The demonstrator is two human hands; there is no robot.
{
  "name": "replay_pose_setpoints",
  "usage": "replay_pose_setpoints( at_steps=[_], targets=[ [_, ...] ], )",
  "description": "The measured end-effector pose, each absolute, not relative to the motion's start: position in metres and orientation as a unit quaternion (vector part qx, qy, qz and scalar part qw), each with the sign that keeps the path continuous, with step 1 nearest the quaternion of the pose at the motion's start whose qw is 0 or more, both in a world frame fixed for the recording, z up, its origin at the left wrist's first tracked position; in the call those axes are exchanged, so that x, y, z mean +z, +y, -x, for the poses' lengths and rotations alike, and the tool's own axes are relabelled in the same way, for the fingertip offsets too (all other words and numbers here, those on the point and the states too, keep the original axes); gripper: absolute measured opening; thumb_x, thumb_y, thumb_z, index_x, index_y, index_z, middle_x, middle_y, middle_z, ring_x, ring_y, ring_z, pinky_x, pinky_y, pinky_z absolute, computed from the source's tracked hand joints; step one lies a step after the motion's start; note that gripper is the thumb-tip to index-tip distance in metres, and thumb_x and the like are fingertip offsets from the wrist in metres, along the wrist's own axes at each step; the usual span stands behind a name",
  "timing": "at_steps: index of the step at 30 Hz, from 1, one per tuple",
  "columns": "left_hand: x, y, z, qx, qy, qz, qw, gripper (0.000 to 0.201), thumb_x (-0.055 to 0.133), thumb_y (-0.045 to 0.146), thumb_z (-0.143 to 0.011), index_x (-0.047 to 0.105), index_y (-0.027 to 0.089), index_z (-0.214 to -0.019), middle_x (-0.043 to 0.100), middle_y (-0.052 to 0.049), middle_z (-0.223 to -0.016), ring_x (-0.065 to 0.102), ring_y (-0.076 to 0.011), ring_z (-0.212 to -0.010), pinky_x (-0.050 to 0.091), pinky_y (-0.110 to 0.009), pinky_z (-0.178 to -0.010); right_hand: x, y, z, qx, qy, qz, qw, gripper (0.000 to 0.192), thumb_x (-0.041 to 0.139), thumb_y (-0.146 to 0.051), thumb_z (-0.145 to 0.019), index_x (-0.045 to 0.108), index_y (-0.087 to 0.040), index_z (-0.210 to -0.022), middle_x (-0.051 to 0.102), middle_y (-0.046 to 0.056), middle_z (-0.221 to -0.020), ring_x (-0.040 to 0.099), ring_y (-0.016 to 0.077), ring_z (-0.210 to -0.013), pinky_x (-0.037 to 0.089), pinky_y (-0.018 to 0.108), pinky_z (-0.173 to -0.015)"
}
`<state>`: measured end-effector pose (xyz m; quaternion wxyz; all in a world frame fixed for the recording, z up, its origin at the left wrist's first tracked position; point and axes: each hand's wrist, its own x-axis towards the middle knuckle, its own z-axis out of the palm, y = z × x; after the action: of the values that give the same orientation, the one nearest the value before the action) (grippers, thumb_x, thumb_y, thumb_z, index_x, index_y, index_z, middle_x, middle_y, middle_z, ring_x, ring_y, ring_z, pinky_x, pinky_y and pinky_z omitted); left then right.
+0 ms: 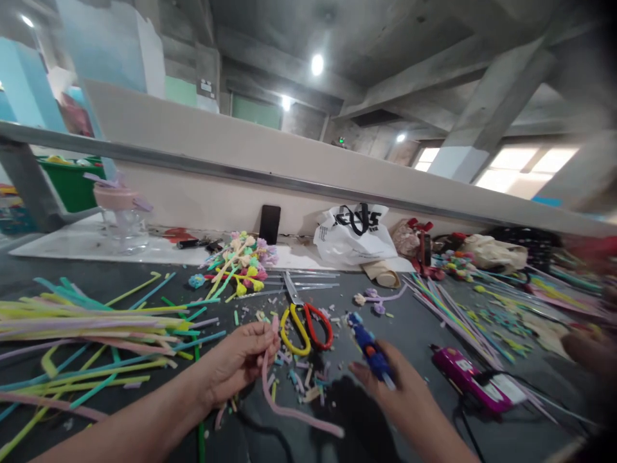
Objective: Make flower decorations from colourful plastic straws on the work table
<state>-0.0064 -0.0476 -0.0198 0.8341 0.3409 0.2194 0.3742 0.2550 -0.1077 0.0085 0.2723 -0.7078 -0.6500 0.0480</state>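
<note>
My left hand (241, 363) pinches a pink pipe cleaner (301, 415), whose long end curves down and right over the dark table. In my right hand (402, 392) is a blue hot glue gun (369, 347) with an orange part, tilted with its tip pointing up and away. Between and beyond the hands lie scissors (301, 315) with one yellow and one red handle. Cut bits of pipe cleaner (308, 379) are scattered around them. A small purple pipe-cleaner flower sprig (380, 299) rests beyond the glue gun.
Loose pipe cleaners (87, 328) are heaped at left. A bunch of pipe-cleaner flowers (241, 260), a phone (270, 224), a plastic cup (123, 218) and a white bag (354, 235) line the back. A magenta device (475, 379) with a cable and another person's hand (588, 350) are at right.
</note>
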Motion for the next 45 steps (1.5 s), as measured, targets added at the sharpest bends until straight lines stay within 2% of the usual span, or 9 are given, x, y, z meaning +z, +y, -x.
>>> replay_pose_setpoints(
  at_steps=[5, 11, 14, 18, 24, 29, 32, 38, 45],
  targets=[
    [-0.019, -0.050, 0.013, 0.293, 0.161, -0.371, 0.866, 0.018, 0.062, 0.026, -0.073, 0.052, 0.012, -0.065, 0.052, 0.001, -0.057, 0.023, 0.0014, -0.034, 0.014, -0.013, -0.034, -0.009, -0.093, -0.309, 0.013, -0.667, 0.733, 0.133, 0.030, 0.058, -0.035, -0.066, 0.052, -0.014, -0.087, 0.056, 0.011, -0.087, 0.057, 0.0237, -0.082, 0.043, 0.032, -0.072],
    [-0.021, -0.053, 0.018, 0.245, 0.152, -0.385, 0.876, 0.023, 0.071, 0.027, -0.062, 0.054, 0.012, -0.060, 0.055, -0.001, -0.048, 0.028, 0.0000, -0.031, 0.011, -0.013, -0.030, -0.013, -0.093, -0.327, 0.071, -0.661, 0.736, 0.126, 0.045, 0.060, -0.023, -0.063, 0.050, -0.011, -0.105, 0.056, 0.012, -0.100, 0.055, 0.0216, -0.091, 0.041, 0.030, -0.079],
    [-0.022, -0.053, 0.019, 0.229, 0.151, -0.385, 0.881, 0.025, 0.074, 0.029, -0.058, 0.055, 0.013, -0.059, 0.056, -0.002, -0.046, 0.030, -0.0011, -0.029, 0.011, -0.013, -0.029, 0.001, -0.097, -0.314, 0.000, -0.662, 0.736, 0.138, 0.046, 0.060, -0.020, -0.065, 0.051, -0.014, -0.110, 0.055, 0.013, -0.107, 0.050, 0.0259, -0.098, 0.038, 0.037, -0.082],
    [-0.023, -0.052, 0.018, 0.244, 0.161, -0.373, 0.881, 0.024, 0.075, 0.026, -0.057, 0.056, 0.012, -0.058, 0.055, -0.002, -0.045, 0.038, -0.0029, -0.033, 0.016, -0.012, -0.030, 0.015, -0.100, -0.254, -0.006, -0.739, 0.647, 0.189, 0.023, 0.049, -0.015, -0.075, 0.060, -0.020, -0.094, 0.061, 0.006, -0.096, 0.052, 0.0199, -0.093, 0.036, 0.033, -0.082],
    [-0.022, -0.050, 0.015, 0.254, 0.158, -0.351, 0.887, 0.016, 0.067, 0.022, -0.068, 0.056, 0.011, -0.062, 0.054, 0.000, -0.048, 0.028, 0.0015, -0.029, 0.015, -0.011, -0.030, -0.001, -0.082, -0.176, 0.045, -0.783, 0.618, 0.063, 0.012, 0.053, -0.019, -0.074, 0.061, -0.020, -0.082, 0.064, 0.006, -0.088, 0.056, 0.0221, -0.087, 0.035, 0.033, -0.072],
    [-0.027, -0.049, 0.008, 0.284, 0.186, -0.327, 0.882, 0.011, 0.059, 0.019, -0.075, 0.055, 0.011, -0.067, 0.052, 0.001, -0.050, 0.030, 0.0010, -0.032, 0.016, -0.011, -0.033, -0.006, -0.071, -0.177, 0.046, -0.790, 0.610, 0.050, 0.009, 0.053, -0.013, -0.069, 0.060, -0.016, -0.072, 0.065, 0.008, -0.077, 0.059, 0.0217, -0.074, 0.035, 0.033, -0.068],
    [-0.031, -0.049, 0.003, 0.300, 0.193, -0.310, 0.881, 0.009, 0.059, 0.018, -0.075, 0.054, 0.012, -0.070, 0.052, 0.001, -0.052, 0.031, 0.0004, -0.034, 0.017, -0.011, -0.035, 0.006, -0.069, -0.176, 0.089, -0.765, 0.625, 0.125, 0.015, 0.047, -0.007, -0.070, 0.059, -0.016, -0.072, 0.064, 0.003, -0.071, 0.057, 0.0155, -0.067, 0.037, 0.026, -0.063],
    [-0.029, -0.051, -0.001, 0.324, 0.206, -0.300, 0.873, 0.008, 0.059, 0.017, -0.075, 0.053, 0.012, -0.074, 0.051, 0.001, -0.054, 0.040, -0.0013, -0.041, 0.026, -0.011, -0.042, 0.021, -0.070, -0.159, 0.360, -0.575, 0.559, 0.476, 0.017, 0.051, -0.019, -0.070, 0.058, -0.017, -0.085, 0.055, -0.003, -0.064, 0.050, 0.0112, -0.058, 0.039, 0.022, -0.054],
    [-0.029, -0.050, -0.001, 0.309, 0.214, -0.324, 0.868, 0.010, 0.056, 0.021, -0.077, 0.051, 0.013, -0.074, 0.053, 0.001, -0.052, 0.030, 0.0002, -0.032, 0.013, -0.013, -0.034, 0.008, -0.073, -0.162, 0.361, -0.564, 0.535, 0.515, 0.020, 0.056, -0.023, -0.072, 0.064, -0.019, -0.090, 0.057, 0.000, -0.068, 0.050, 0.0131, -0.063, 0.040, 0.025, -0.060]
  ],
)
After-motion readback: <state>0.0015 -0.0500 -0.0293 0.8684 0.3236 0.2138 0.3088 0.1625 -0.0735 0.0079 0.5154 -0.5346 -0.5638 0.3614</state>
